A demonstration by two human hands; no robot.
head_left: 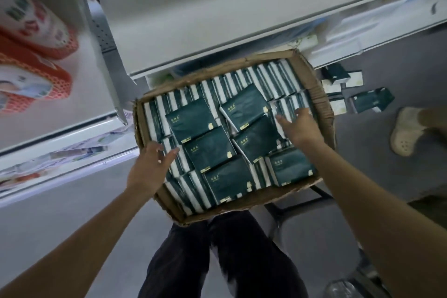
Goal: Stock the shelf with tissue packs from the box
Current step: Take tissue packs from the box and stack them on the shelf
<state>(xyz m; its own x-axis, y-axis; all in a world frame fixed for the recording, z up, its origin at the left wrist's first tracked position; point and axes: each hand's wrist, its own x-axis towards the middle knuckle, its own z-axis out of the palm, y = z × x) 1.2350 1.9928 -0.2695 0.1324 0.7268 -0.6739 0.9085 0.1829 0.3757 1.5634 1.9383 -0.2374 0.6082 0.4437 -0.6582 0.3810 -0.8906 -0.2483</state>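
1. Dim, cool, even light; no glare, no hard shadows.
2. Sharpest in the middle: packs [208,150] in box [321,94] fairly crisp, gold print too small to read.
3. Motion blur on left hand [150,167] and right hand [300,125], worst at fingertips.
4. Strong wide-angle bending at edges; shelf [242,38] rim slanted.
5. Smeared, out of focus at left: red packages [31,31].
6. Darker floor [362,157] at right.

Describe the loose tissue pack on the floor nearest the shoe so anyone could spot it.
Find the cardboard box of dark green packs, then the grey floor past its right wall. One dark green pack lies there, just up-left of a cream clog. Another dark pack sits farther up by the shelf base; this one is nearest the clog.
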